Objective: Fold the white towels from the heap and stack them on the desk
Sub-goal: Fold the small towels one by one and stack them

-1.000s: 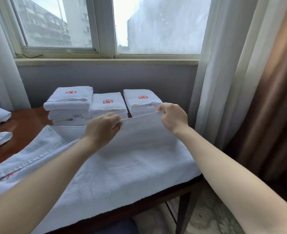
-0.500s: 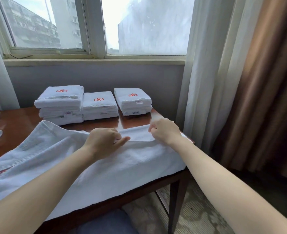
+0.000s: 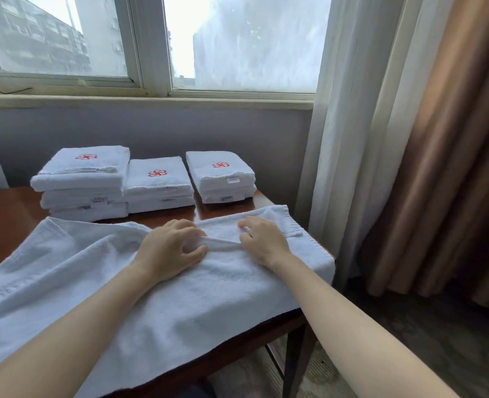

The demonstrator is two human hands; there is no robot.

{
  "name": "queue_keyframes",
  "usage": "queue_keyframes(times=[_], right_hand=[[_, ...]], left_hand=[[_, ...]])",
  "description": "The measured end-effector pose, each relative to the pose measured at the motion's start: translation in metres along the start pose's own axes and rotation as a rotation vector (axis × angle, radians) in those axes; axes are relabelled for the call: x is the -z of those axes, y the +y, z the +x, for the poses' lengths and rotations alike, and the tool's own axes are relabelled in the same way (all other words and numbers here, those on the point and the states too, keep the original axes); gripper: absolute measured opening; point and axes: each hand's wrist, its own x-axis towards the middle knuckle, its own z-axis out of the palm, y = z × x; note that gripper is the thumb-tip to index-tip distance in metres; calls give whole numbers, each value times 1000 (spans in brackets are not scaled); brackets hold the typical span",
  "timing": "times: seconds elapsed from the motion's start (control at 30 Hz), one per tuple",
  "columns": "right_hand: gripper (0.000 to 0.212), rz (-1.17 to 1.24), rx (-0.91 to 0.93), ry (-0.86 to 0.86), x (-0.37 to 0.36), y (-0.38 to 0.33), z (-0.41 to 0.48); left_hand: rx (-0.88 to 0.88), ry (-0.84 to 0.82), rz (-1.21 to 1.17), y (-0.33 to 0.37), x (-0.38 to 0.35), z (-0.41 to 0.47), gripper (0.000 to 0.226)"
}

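A large white towel (image 3: 157,300) lies spread over the right end of the brown desk (image 3: 6,216), its near edge hanging over the front. My left hand (image 3: 170,248) and my right hand (image 3: 262,241) rest on it close together, and each pinches one end of a short raised ridge of cloth between them. At the back of the desk stand three stacks of folded white towels with red logos: the left stack (image 3: 84,183), the middle stack (image 3: 158,185) and the right stack (image 3: 220,176).
A window and its sill (image 3: 145,100) run along the wall behind the desk. A white sheer curtain (image 3: 349,133) and a brown drape (image 3: 450,156) hang at the right, close to the desk's corner. A desk leg (image 3: 293,360) stands on the patterned floor.
Both hands have brought the towel's lifted edge down toward me and laid it on the towel. They now lie low on the cloth, still pinching it. The camera has tilted slightly.
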Motion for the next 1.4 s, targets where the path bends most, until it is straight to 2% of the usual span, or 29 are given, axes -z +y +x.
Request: queue_keyframes(times=[0.13, 0.27, 0.43, 0.57, 0.73, 0.9, 1.03, 1.1, 1.2, 1.3, 1.4], right_hand=[[27, 8, -9, 22, -4, 3, 24], [22, -91, -76, 74, -3, 12, 38], [34, -153, -101, 76, 6, 20, 43], [34, -91, -133, 68, 5, 6, 47], [37, 124, 16, -26, -12, -42, 50], [36, 201, 115, -91, -35, -98, 56], [41, 179, 183, -126, -56, -143, 64], [43, 144, 217, -135, -67, -165, 67], [45, 47, 260, -158, -85, -190, 72], [43, -71, 269, -176, -99, -203, 75], [28, -123, 245, -197, -109, -206, 80]], left_hand=[[6, 14, -9, -12, -6, 21, 30], [15, 41, 4, -13, -14, 37, 27], [29, 82, 2, 4, -21, 44, 24], [107, 60, -28, 19, -24, 41, 33], [209, 137, -199, 9, 4, 29, 31], [303, 229, -122, -46, 59, -5, 21], [452, 221, -25, -88, 87, -43, 20], [557, 157, 17, -104, 94, -58, 20], [653, 28, 97, -119, 97, -73, 35], [696, 10, 116, -127, 95, -80, 45], [661, -12, 217, -134, 95, -81, 34]])
